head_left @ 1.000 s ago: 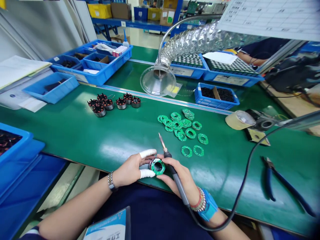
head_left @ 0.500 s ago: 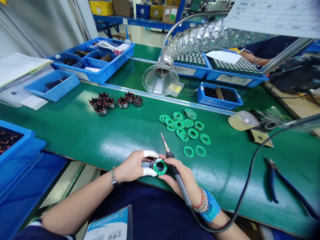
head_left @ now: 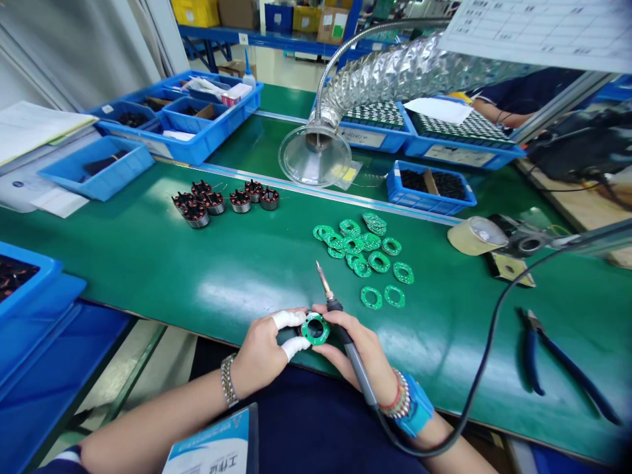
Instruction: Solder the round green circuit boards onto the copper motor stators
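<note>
Near the table's front edge, my left hand (head_left: 264,342), with white covers on thumb and forefinger, pinches a motor stator with a green ring-shaped circuit board (head_left: 315,328) on its face. My right hand (head_left: 360,345) touches the board's right side with thumb and fingertips. Across that same hand lies a soldering iron (head_left: 349,345), its tip pointing up and away over the table. More green ring boards (head_left: 379,262) lie loosely beyond my right hand, some overlapping. Farther left stand several copper-wound stators (head_left: 240,201). The stator's underside is hidden by my fingers.
A clear fume funnel (head_left: 315,157) hangs over the middle. Blue-handled cutters (head_left: 553,355) lie at right beside the iron's black cable (head_left: 486,368). Blue bins (head_left: 197,148) stand at back left, a small bin (head_left: 429,203) at back right, a solder spool (head_left: 474,236) nearby.
My left hand has turned and shifted its fingers around the stator, its wrist now lower. My right hand, the iron and the board stay nearly in place. The view has shifted slightly.
</note>
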Demonstrator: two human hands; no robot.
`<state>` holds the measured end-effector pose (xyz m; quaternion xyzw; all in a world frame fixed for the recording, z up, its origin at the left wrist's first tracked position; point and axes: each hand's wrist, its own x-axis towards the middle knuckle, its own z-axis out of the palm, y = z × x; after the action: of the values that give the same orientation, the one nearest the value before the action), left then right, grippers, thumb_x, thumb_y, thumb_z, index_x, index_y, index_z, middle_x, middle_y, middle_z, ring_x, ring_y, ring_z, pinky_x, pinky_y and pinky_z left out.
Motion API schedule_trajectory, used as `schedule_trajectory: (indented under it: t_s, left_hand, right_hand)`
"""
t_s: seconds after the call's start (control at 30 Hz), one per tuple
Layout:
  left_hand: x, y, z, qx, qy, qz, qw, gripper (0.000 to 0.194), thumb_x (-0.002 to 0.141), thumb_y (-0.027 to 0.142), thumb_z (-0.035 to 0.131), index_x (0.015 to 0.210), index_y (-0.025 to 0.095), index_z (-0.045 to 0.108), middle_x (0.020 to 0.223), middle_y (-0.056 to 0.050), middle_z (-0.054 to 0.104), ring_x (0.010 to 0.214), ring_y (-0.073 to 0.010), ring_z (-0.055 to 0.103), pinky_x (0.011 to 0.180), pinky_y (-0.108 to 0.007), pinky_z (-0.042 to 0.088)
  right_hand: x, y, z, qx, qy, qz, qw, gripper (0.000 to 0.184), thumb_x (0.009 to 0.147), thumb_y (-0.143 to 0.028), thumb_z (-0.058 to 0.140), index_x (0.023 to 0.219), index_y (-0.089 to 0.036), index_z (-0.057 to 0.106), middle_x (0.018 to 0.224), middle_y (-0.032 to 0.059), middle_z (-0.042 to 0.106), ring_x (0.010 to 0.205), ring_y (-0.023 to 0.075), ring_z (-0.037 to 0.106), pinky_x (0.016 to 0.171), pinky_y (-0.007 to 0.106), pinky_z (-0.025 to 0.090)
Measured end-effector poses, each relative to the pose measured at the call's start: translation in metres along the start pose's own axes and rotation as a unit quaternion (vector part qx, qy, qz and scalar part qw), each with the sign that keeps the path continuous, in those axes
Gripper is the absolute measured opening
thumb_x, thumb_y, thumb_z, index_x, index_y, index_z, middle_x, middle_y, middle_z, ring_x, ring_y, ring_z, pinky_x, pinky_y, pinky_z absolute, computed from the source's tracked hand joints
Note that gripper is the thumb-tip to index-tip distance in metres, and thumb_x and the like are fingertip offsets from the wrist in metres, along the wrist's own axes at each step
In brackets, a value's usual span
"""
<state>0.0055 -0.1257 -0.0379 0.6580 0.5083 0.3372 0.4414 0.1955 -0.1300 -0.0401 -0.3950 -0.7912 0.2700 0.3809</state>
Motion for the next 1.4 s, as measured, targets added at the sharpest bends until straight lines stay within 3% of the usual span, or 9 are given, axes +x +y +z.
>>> schedule_trajectory:
  t_s: [0.2,0.43,0.53,0.6,0.73,0.93,1.13,1.27,1.4]
  left_hand:
    - [-0.006,-0.007,-0.002,0.046,-0.018,0.019,0.999,0.045,0.074,0.032,0.063,0.117,0.022,0.054,0.114,-0.004,0.061,0.102,-0.0193,0.058,0.093,-0.035,0.046]
    - [0.001,-0.005,-0.012,0.069,-0.073,0.103,0.990,0.035,0.080,0.032,0.056,0.113,0.022,0.056,0.115,-0.005,0.059,0.105,-0.0179,0.054,0.094,-0.033,0.042]
    - [0.008,0.002,-0.024,0.020,-0.151,0.093,0.984,0.034,0.081,0.030,0.055,0.114,0.022,0.055,0.118,-0.004,0.057,0.107,-0.0172,0.052,0.095,-0.031,0.040]
    - [0.015,0.007,-0.031,-0.026,-0.187,0.039,0.981,0.028,0.082,0.032,0.053,0.106,0.021,0.060,0.111,-0.003,0.060,0.100,-0.0170,0.055,0.089,-0.029,0.042]
    - [0.029,0.014,-0.027,-0.062,-0.145,-0.090,0.983,0.023,0.080,0.035,0.052,0.076,0.014,0.060,0.072,0.001,0.060,0.067,-0.0117,0.053,0.063,-0.023,0.042]
    - [0.036,0.018,-0.017,-0.090,-0.176,-0.121,0.973,0.020,0.078,0.032,0.052,0.070,0.014,0.055,0.059,0.003,0.051,0.056,-0.0090,0.047,0.056,-0.021,0.038]
    - [0.036,0.013,-0.015,-0.136,-0.189,-0.139,0.963,0.020,0.078,0.031,0.053,0.069,0.013,0.054,0.058,0.002,0.054,0.055,-0.0090,0.050,0.058,-0.022,0.039]
    - [0.031,0.009,-0.016,-0.198,-0.151,-0.158,0.955,0.018,0.075,0.030,0.057,0.082,0.013,0.055,0.064,0.001,0.057,0.055,-0.0096,0.053,0.059,-0.024,0.045]
    - [0.015,0.004,-0.021,-0.063,-0.111,-0.042,0.991,0.025,0.084,0.024,0.045,0.104,0.017,0.059,0.095,-0.006,0.064,0.086,-0.0160,0.059,0.084,-0.033,0.046]
  right_hand:
    - [-0.002,0.001,0.001,-0.003,0.003,0.006,1.000,0.043,0.079,-0.024,0.061,0.117,-0.022,0.041,0.116,0.0102,0.058,0.107,0.0200,0.056,0.091,0.032,0.048]
    - [-0.003,0.002,0.002,0.001,0.002,0.006,1.000,0.042,0.080,-0.024,0.060,0.117,-0.022,0.040,0.117,0.0107,0.057,0.107,0.0204,0.055,0.091,0.034,0.047]
    - [-0.002,0.002,0.001,-0.003,0.001,0.007,1.000,0.042,0.079,-0.024,0.060,0.117,-0.022,0.041,0.117,0.0100,0.057,0.107,0.0199,0.055,0.091,0.032,0.048]
    - [-0.002,0.002,0.001,-0.005,-0.003,0.010,1.000,0.043,0.079,-0.024,0.061,0.117,-0.022,0.041,0.117,0.0097,0.057,0.107,0.0200,0.055,0.091,0.032,0.047]
    - [-0.003,0.002,0.001,-0.009,-0.002,0.011,1.000,0.043,0.079,-0.025,0.061,0.117,-0.022,0.041,0.118,0.0094,0.057,0.108,0.0198,0.055,0.092,0.033,0.046]
    - [-0.004,0.004,0.002,-0.006,0.001,0.013,1.000,0.044,0.079,-0.026,0.060,0.118,-0.023,0.040,0.118,0.0091,0.056,0.108,0.0199,0.055,0.093,0.033,0.046]
    - [-0.005,0.005,0.003,0.002,-0.005,0.018,1.000,0.045,0.079,-0.026,0.061,0.118,-0.023,0.039,0.120,0.0086,0.055,0.108,0.0196,0.054,0.093,0.033,0.045]
    - [-0.004,0.004,0.003,0.001,0.002,0.011,1.000,0.044,0.079,-0.026,0.061,0.117,-0.023,0.040,0.119,0.0090,0.056,0.107,0.0193,0.055,0.092,0.032,0.046]
    - [-0.004,0.004,0.003,-0.006,0.004,0.009,1.000,0.044,0.078,-0.025,0.062,0.117,-0.022,0.041,0.118,0.0092,0.057,0.108,0.0194,0.055,0.093,0.032,0.046]
